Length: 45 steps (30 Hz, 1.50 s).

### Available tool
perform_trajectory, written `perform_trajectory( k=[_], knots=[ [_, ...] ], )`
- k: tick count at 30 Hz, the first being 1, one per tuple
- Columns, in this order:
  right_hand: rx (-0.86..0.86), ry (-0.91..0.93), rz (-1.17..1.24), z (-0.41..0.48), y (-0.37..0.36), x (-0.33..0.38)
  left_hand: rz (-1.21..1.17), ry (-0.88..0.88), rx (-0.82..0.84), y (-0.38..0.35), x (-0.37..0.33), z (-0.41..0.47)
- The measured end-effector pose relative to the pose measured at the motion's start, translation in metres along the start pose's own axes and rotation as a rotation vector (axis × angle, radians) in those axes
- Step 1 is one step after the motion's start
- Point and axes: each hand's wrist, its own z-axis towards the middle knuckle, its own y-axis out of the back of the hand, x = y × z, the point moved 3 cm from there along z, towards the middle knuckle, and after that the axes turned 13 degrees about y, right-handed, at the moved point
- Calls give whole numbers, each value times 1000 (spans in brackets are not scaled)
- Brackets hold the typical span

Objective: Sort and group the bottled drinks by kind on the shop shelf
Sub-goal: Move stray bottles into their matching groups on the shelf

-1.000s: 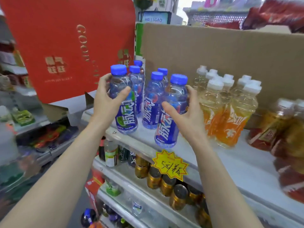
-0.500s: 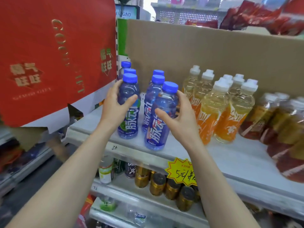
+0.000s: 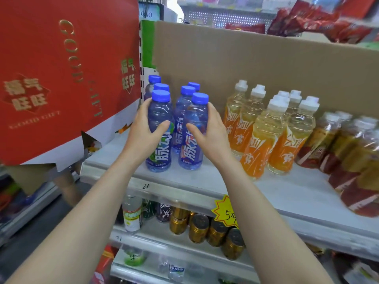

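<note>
The left hand (image 3: 143, 133) grasps the front-left blue bottle (image 3: 162, 156) and the right hand (image 3: 212, 133) grasps the front-right blue bottle (image 3: 191, 154). Both stand upright, side by side, near the front of the shelf (image 3: 287, 193), with four more blue-capped bottles (image 3: 185, 99) just behind. A red gift box (image 3: 61, 68) crowds the left. Orange bottles (image 3: 264, 140) stand near on the right, a cardboard wall (image 3: 266, 68) behind, and gold cans (image 3: 199, 228) below.

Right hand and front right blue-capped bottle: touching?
Touching. Head view shows the right hand curled round the front right blue-capped bottle, thumb across its front.
</note>
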Motion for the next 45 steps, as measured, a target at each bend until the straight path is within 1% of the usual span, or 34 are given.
perform_trajectory(
  k=[9,11,12,14,17,19,21,22,24,27,30,32,35,38,42,45],
  knots=[
    [149,-63,-120,5,3,-3,17,7,37,0,-1,-4],
    [206,-36,-231,2,15,0,47,-6,4,1,1,-5],
    [203,-13,-300,-3,25,2,64,-18,-24,0,1,-5],
    [93,59,-414,-20,52,5,118,-52,-121,-4,2,-9],
    [-168,119,-527,-60,105,3,203,-148,-328,-18,-3,-24],
    [-304,82,-614,-92,145,-9,174,-242,-431,-35,-11,-41],
    [-402,-4,-705,-121,189,-25,92,-355,-479,-61,-23,-63],
    [-442,-48,-746,-134,212,-34,48,-398,-459,-77,-31,-74],
    [-509,-135,-822,-155,258,-53,-4,-441,-337,-119,-48,-91],
    [-570,-265,-874,-179,325,-87,-61,-412,-38,-192,-82,-113],
    [-514,-369,-850,-192,377,-125,-70,-427,186,-265,-124,-134],
    [-434,-395,-797,-194,402,-148,1,-458,271,-311,-154,-145],
    [-324,-392,-669,-192,427,-176,165,-514,319,-373,-192,-156],
    [-285,-363,-539,-190,443,-195,282,-517,335,-417,-212,-159],
    [-291,-289,-492,-194,453,-204,234,-454,287,-436,-210,-155],
    [-293,-267,-486,-198,458,-208,239,-454,239,-441,-209,-153]
  ],
)
